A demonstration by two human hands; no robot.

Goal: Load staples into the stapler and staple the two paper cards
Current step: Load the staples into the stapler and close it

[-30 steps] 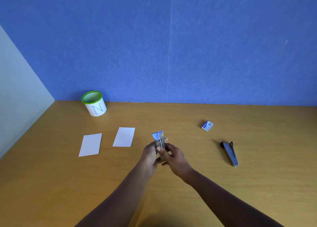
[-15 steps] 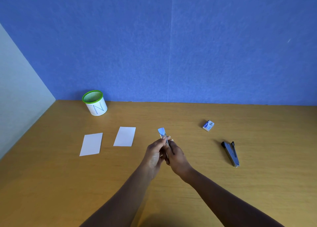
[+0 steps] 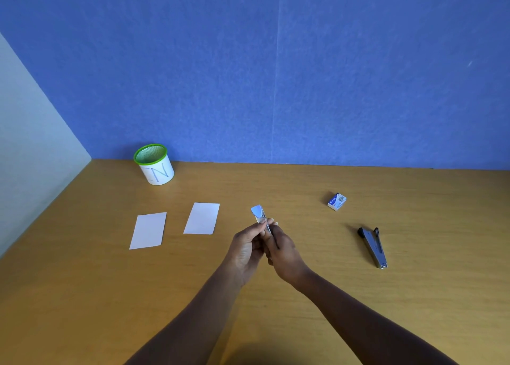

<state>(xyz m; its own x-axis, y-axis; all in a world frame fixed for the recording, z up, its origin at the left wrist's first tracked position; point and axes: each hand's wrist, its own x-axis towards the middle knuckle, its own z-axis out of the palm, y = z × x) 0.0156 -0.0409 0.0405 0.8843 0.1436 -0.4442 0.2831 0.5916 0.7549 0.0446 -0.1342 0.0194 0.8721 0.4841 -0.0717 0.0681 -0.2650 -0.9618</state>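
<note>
Blue wall panels back a tan wooden bench [image 3: 414, 295]. Starting at the fingers [image 3: 265, 222]: I record both sets curled and clamped on a small silver stapler [image 3: 259, 213]. The left hand [image 3: 247, 250] and right hand [image 3: 285, 257] meet round its lower body, and its pale-blue end points up and away, clear of the bench. I cannot tell whether its magazine stands open.

Outward: the staple box [image 3: 337, 201] lies well to the right. One paper card [image 3: 148, 230] and a second paper card [image 3: 202, 218] lie apart on the left. A dark stapler-like tool [image 3: 374, 247] lies far right, and a green-rimmed mesh cup [image 3: 154, 164] stands at the back.

Judgement: the loading step is in hand and the cards are unjoined. The next move calls for the magazine opened and one hand freed for the box.
</note>
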